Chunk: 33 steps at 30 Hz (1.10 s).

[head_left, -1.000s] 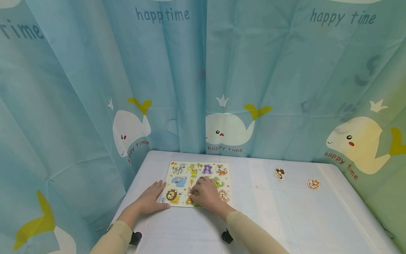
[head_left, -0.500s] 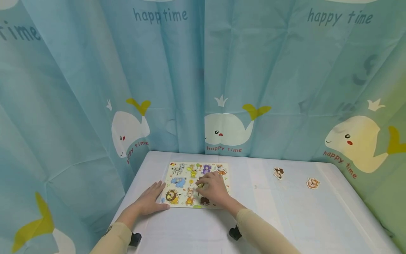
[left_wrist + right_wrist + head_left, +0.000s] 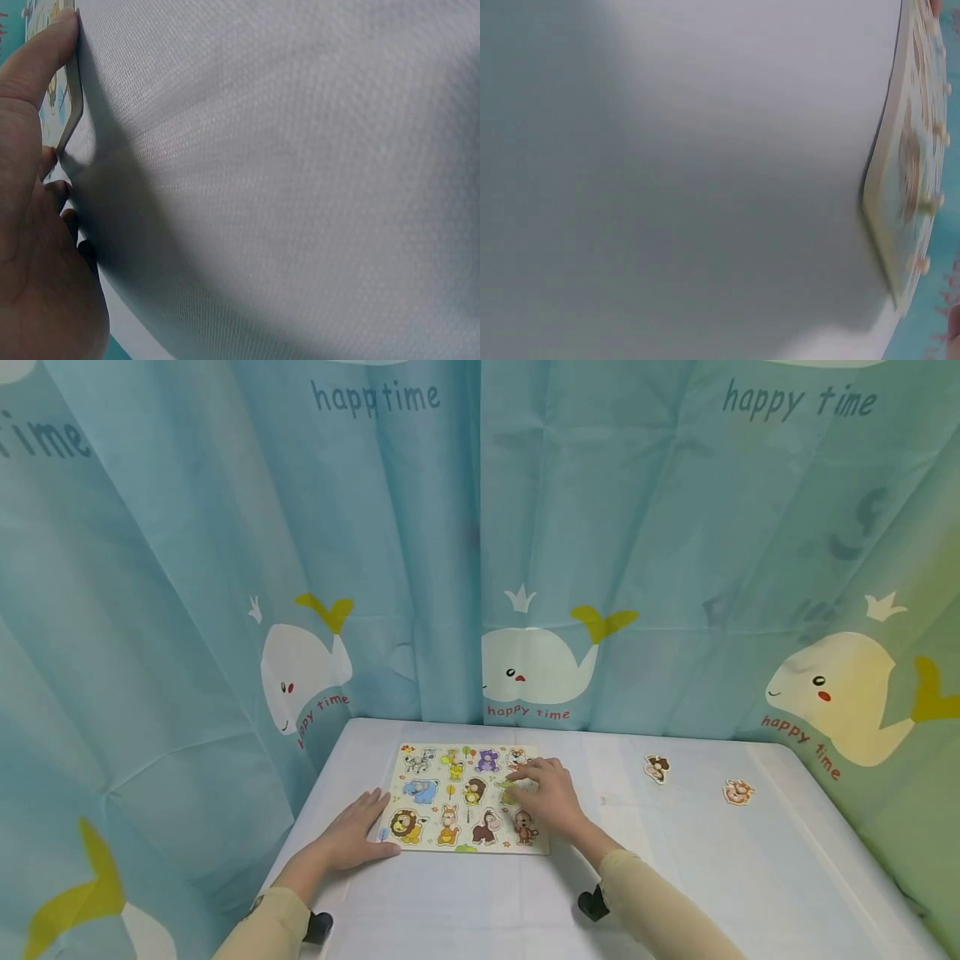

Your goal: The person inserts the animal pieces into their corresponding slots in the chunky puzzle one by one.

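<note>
A wooden knob puzzle board (image 3: 420,849) with animal pieces lies on the table's left half. My left hand (image 3: 352,835) rests at its left side, fingers extended along the edge and thumb at the near left corner; the left wrist view shows the thumb (image 3: 45,60) on the board's edge. Over the board's right side hovers my right hand (image 3: 551,797), its fingers loosely bent near the crocodile piece (image 3: 507,791) and partly covering it. Nothing shows between those fingers. The kangaroo (image 3: 448,827), gorilla (image 3: 487,827) and monkey (image 3: 524,828) lie in the near row.
Two loose animal pieces, a dark brown and white one (image 3: 657,769) and an orange one (image 3: 738,792), lie on the white-covered table (image 3: 675,860) to the right. A blue whale-print curtain (image 3: 420,568) hangs behind and beside the table. Small knobs (image 3: 930,204) stick up from the puzzle pieces.
My right hand has moved from the kangaroo piece rightward across the board to beside the crocodile, uncovering the hedgehog, gorilla and monkey pieces. The left hand has stayed in place.
</note>
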### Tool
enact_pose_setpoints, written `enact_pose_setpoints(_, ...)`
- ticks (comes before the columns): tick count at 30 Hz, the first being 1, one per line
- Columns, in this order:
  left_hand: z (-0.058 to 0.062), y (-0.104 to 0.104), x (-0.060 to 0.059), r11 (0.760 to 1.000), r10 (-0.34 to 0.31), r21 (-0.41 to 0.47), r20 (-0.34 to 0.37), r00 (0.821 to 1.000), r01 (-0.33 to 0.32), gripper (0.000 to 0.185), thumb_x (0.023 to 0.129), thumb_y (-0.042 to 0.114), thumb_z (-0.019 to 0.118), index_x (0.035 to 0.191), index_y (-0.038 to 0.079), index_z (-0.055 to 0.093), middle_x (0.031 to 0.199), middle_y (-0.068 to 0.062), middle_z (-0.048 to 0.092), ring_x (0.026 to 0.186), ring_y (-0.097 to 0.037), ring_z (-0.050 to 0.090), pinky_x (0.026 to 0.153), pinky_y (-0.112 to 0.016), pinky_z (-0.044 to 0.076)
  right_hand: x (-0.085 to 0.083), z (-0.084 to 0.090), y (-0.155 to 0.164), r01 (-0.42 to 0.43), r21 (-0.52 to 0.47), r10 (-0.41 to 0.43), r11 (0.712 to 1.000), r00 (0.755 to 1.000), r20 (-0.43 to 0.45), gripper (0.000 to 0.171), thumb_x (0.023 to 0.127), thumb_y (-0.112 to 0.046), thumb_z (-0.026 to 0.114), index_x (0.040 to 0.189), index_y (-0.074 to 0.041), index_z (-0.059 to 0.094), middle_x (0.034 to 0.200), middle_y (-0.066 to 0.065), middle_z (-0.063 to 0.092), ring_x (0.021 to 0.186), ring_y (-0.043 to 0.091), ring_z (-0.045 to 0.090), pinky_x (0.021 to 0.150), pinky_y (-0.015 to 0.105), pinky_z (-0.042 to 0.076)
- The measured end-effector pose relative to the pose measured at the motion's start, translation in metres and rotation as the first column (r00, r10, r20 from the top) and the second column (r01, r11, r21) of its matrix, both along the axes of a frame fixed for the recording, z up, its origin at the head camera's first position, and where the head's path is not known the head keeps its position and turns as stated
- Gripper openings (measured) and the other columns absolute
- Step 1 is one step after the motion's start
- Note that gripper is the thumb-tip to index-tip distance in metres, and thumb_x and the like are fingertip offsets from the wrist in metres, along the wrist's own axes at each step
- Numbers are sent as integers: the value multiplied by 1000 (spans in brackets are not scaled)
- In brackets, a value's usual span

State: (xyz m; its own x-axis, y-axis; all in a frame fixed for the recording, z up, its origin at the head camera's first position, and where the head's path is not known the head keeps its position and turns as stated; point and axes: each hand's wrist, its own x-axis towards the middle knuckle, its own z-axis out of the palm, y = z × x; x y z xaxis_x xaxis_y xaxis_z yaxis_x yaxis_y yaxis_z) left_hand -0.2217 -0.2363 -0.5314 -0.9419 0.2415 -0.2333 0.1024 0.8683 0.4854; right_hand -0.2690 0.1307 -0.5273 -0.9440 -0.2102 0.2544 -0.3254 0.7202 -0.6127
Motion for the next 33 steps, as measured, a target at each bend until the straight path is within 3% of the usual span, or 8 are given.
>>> enact_pose_setpoints(16, 0, -1, 0, 1000, -11, 4, -8, 1000, 11, 105, 82, 57, 79, 160, 5, 32, 167, -21, 23, 153, -45, 16, 120, -67, 18, -5, 0, 60, 107, 4, -107, 994, 993, -56, 20, 85, -25, 83, 102, -15, 82, 107, 3, 71, 109, 30, 55, 94, 54, 41)
enact_pose_setpoints(28, -1, -2, 0, 1000, -14, 10, -3, 1000, 14, 105, 82, 57, 78, 160, 4, 32, 167, -21, 23, 153, -44, 15, 120, -66, 18, -6, -3, 130, 250, 10, -249, 968, 968, -44, 25, 93, -25, 76, 111, -7, 79, 111, 16, 71, 114, 43, 54, 98, 65, 36)
enact_pose_setpoints(33, -1, -2, 0, 1000, -11, -2, -3, 1000, 11, 105, 83, 58, 78, 160, 5, 32, 167, -20, 22, 153, -44, 15, 121, -66, 18, -2, -1, 154, 298, 35, -298, 954, 954, 2, 31, 96, -27, 72, 118, -6, 76, 118, 20, 69, 122, 50, 47, 98, 70, 32)
